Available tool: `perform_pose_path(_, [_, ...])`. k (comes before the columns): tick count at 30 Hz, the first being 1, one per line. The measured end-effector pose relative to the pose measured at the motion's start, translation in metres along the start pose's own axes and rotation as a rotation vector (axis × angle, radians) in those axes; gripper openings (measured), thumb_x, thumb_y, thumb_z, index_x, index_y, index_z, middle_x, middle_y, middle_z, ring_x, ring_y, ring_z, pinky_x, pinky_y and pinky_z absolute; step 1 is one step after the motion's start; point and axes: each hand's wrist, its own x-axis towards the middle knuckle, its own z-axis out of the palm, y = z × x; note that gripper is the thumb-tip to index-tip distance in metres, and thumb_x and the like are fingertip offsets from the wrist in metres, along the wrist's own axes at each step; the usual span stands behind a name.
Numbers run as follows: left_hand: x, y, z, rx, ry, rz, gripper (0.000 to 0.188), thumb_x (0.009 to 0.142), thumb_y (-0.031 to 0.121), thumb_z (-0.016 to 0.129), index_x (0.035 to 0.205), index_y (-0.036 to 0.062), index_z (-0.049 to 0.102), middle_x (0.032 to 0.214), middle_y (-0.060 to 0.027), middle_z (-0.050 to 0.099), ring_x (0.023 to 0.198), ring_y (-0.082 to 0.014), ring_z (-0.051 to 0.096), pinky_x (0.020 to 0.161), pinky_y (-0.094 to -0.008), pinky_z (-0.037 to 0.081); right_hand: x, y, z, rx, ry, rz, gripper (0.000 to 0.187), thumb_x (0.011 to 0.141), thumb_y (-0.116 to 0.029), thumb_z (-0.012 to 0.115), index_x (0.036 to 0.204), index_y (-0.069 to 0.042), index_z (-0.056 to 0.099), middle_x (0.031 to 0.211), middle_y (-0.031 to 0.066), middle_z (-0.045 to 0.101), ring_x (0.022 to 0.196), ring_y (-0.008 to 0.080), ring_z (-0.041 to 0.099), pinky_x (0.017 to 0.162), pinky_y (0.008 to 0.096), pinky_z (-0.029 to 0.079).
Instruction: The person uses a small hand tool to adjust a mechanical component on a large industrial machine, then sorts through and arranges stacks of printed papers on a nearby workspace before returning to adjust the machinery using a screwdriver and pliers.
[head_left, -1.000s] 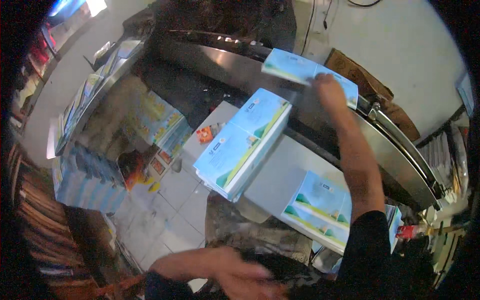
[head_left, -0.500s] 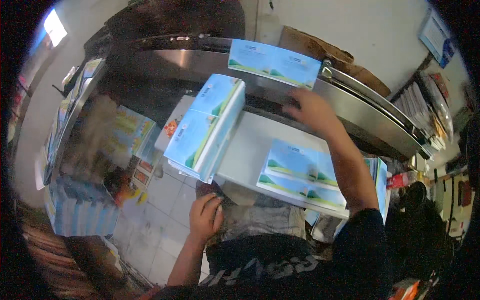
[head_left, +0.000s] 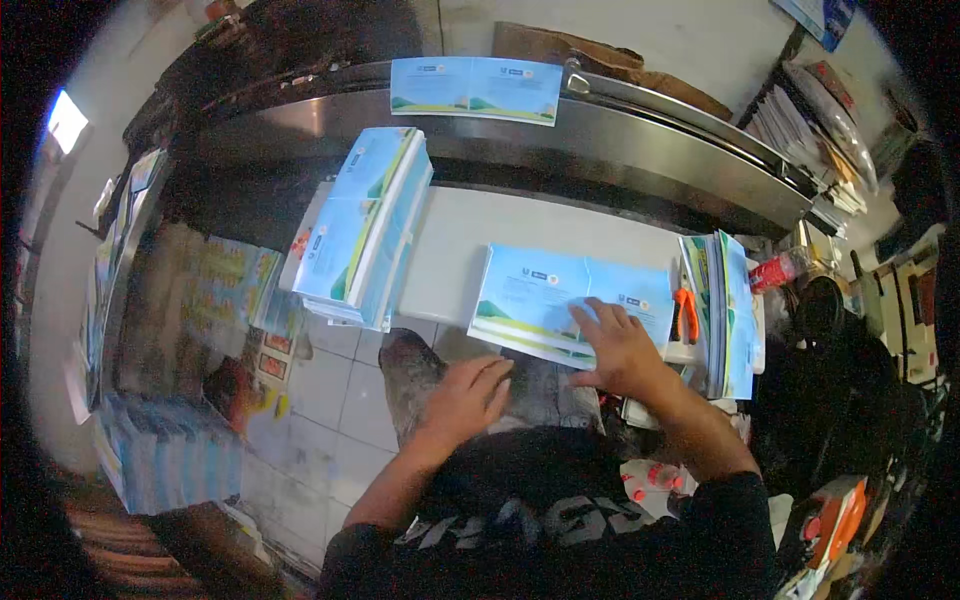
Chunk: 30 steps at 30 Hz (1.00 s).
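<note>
Blue printed sheets (head_left: 530, 290) with green hills along the lower edge lie in a low pile on the white tabletop. My right hand (head_left: 622, 350) rests on the pile's front right part, fingers spread and holding nothing. My left hand (head_left: 465, 400) hovers just off the pile's front left corner, its fingers loosely bent and apart from the thumb, with nothing visible in it. To the left rises a tall stack of matching sheets (head_left: 350, 220), its layers slightly uneven. Another such sheet (head_left: 475, 88) leans against the metal ledge at the back.
Orange-handled pliers (head_left: 686, 316) lie right of the pile, beside a bundle of sheets on edge (head_left: 735, 310). A bottle with a red label (head_left: 775, 270) is beyond it. A metal rail (head_left: 660, 155) crosses behind the white table (head_left: 450, 240). More stacks (head_left: 170, 455) sit lower left.
My right hand has come down from near the ledge sheet onto the pile. The pile's two offset layers now lie nearly aligned. My left hand has moved right, closer to it. The view has shifted.
</note>
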Motion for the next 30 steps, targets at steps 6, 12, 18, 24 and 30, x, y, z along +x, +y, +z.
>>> perform_pose_path(6, [-0.01, 0.016, 0.024, -0.073, -0.08, 0.111, 0.028, 0.084, 0.015, 0.068, 0.111, 0.0074, 0.066, 0.11, -0.0105, 0.064, 0.095, -0.031, 0.062, 0.087, -0.0424, 0.05, -0.009, -0.002, 0.026, -0.154, 0.082, 0.006, 0.081, 0.07, -0.033, 0.079, 0.137, -0.004, 0.045, 0.139, 0.0195, 0.044, 0.122, 0.0387, 0.048, 0.094, 0.0515, 0.046])
perform_pose_path(12, [-0.008, 0.014, 0.031, -0.098, -0.069, 0.137, 0.026, 0.084, 0.015, 0.068, 0.11, 0.0078, 0.066, 0.109, -0.0102, 0.064, 0.095, -0.0294, 0.062, 0.084, -0.0421, 0.05, 0.011, 0.024, 0.014, -0.093, 0.039, -0.045, 0.079, 0.072, -0.039, 0.076, 0.136, -0.002, 0.047, 0.143, 0.019, 0.042, 0.126, 0.0373, 0.044, 0.098, 0.0535, 0.044])
perform_pose_path(18, [0.001, 0.017, 0.027, -0.086, -0.046, 0.202, 0.029, 0.082, 0.013, 0.069, 0.11, 0.0084, 0.066, 0.111, -0.0095, 0.064, 0.097, -0.0293, 0.063, 0.084, -0.0431, 0.05, -0.005, 0.0, 0.033, -0.232, 0.082, 0.009, 0.072, 0.071, -0.033, 0.078, 0.132, -0.005, 0.05, 0.139, 0.0145, 0.047, 0.13, 0.0359, 0.042, 0.101, 0.0526, 0.042])
perform_pose_path(24, [-0.002, 0.026, 0.032, -0.013, -0.12, 0.227, 0.036, 0.087, 0.022, 0.065, 0.12, 0.0084, 0.063, 0.12, -0.011, 0.06, 0.113, -0.0295, 0.057, 0.091, -0.0443, 0.047, 0.008, 0.043, -0.005, 0.3, -0.104, -0.104, 0.043, 0.089, -0.022, 0.06, 0.128, -0.005, 0.055, 0.124, 0.0215, 0.06, 0.114, 0.0357, 0.058, 0.101, 0.0468, 0.045])
perform_pose_path(30, [0.072, 0.037, 0.064, 0.248, -0.191, 0.13, 0.058, 0.089, 0.05, 0.059, 0.132, 0.0118, 0.055, 0.143, -0.014, 0.043, 0.135, -0.0314, 0.035, 0.11, -0.0541, 0.025, 0.108, 0.128, -0.07, -0.05, 0.007, -0.033, 0.044, 0.083, -0.033, 0.067, 0.118, -0.006, 0.065, 0.102, 0.0204, 0.069, 0.098, 0.041, 0.065, 0.09, 0.0491, 0.05])
